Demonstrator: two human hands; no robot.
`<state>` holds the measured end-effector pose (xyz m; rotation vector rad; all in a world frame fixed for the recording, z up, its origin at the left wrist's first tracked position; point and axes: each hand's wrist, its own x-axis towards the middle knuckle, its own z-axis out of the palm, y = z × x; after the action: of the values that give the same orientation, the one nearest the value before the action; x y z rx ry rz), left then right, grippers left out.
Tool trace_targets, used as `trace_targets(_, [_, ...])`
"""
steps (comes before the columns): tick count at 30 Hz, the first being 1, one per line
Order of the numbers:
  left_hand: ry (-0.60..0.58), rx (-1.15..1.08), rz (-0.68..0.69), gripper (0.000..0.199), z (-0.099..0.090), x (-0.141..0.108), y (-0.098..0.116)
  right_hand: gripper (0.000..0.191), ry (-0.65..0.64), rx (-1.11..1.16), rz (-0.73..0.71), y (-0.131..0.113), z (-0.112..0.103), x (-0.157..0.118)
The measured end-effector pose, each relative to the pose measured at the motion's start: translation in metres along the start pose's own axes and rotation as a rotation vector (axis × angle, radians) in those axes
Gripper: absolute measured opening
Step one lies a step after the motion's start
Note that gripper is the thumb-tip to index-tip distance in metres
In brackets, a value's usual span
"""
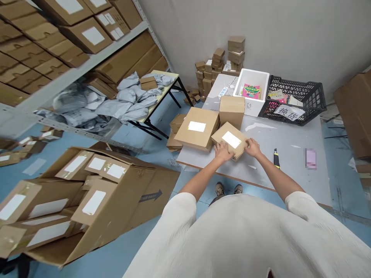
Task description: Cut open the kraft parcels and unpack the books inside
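Clock directions here are taken from the small carton in the hands, with 12 o'clock straight ahead of the person.

Nearest are the white shirt (240,235) and, beyond it, two shoes (219,189) on the blue floor, just at the edge of the work table (290,143). At 8 o'clock there stands a large open carton (124,204), which is filled with labelled boxes (94,202) and has a dark arrow on its wall.

Over the near edge of the table, the left hand (223,152) is gripping the small carton (228,135) at its near left side. The right hand (253,148) has its fingers curled upon the right corner of the same carton. A white label (232,139) faces up.

At 4 o'clock lies a utility knife (276,159), and farther, toward 3 o'clock, a blurred pinkish rectangle (311,159). Just beside the small carton, at 10 o'clock, is a wider labelled carton (188,137); at 12 o'clock, a taller plain carton (232,108).

Farther, at 1 o'clock, a white foam box (257,108) contains colourful packets (251,92); at 2 o'clock, next to it, is a black crate (314,98) with a handwritten paper.

At 10 o'clock, grey bags (116,110) cover much of a side table (162,96), and shelves (116,47) carry many cartons. By the far wall, at 12 o'clock, small boxes (207,83) are stacked.
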<state>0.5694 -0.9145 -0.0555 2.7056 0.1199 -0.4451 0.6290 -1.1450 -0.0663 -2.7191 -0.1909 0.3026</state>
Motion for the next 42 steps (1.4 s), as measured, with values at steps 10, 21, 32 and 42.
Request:
trace_targets(10, [-0.180,0.203,0.145,0.111,-0.006,0.003,0.014,0.051,-0.084,-0.062,0.026,0.004,0.005,-0.010])
trace_targets(21, [-0.166,0.316,0.173,0.114,-0.014,0.012,-0.029,0.052,-0.179,0.138,-0.187,-0.022,0.035,-0.024])
trace_targets(32, [-0.161,0.286,0.312,0.106,-0.035,0.031,-0.069,0.049,-0.130,0.211,-0.105,-0.063,0.047,-0.012])
trace_targets(42, [-0.153,0.095,0.430,0.066,-0.079,0.073,-0.077,0.046,-0.122,0.230,-0.066,-0.065,0.037,-0.010])
